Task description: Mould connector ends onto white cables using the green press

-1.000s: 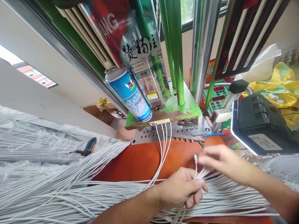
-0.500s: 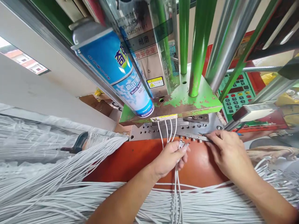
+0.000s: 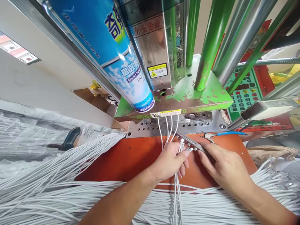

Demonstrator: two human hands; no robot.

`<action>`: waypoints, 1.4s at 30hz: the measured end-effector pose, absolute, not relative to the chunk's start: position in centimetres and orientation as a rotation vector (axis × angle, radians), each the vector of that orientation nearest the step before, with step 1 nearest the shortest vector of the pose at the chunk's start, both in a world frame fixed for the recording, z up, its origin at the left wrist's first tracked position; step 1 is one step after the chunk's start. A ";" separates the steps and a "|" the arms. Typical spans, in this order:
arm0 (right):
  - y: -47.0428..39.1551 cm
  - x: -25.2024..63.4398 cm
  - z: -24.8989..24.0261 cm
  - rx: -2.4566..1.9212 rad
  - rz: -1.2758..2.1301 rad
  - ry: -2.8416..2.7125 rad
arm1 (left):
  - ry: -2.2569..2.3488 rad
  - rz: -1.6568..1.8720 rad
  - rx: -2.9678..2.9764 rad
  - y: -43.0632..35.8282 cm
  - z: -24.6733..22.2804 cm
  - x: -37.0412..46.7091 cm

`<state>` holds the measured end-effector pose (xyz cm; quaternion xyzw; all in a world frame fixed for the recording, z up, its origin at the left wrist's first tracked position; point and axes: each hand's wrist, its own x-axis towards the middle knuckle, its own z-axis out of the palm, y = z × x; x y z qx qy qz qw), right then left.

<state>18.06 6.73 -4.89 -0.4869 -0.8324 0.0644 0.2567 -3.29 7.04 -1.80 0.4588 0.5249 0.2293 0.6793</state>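
Note:
My left hand (image 3: 170, 161) is closed around several white cables (image 3: 177, 197), whose clear plug ends (image 3: 182, 143) stick out between thumb and fingers. The cables hang down past the wrist. In my right hand (image 3: 226, 161) is a narrow metal bar (image 3: 188, 141) with a row of small blocks along its lower edge, pinched at its right end. It slants up to the left, its blocks close to the plugs; whether they touch I cannot tell. Pliers (image 3: 208, 135) with a blue handle lie just beyond my right hand. Other white cables (image 3: 172, 125) come out under the green press plate.
A green press plate (image 3: 206, 104) stands above a drilled metal base (image 3: 142, 126). A blue spray can (image 3: 126, 72) leans at the left. White cables (image 3: 93, 203) cover the front of the orange surface (image 3: 112, 162). A control panel (image 3: 245, 90) is at the right.
My right hand has brought the metal bar down and left, tilting it toward the plugs in my left hand. The pliers are now uncovered. The view has shifted closer to the press.

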 end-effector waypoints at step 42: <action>6.9 18.4 -4.4 -1.236 0.346 -2.213 | 1.346 0.530 1.291 9.0 -0.9 -5.8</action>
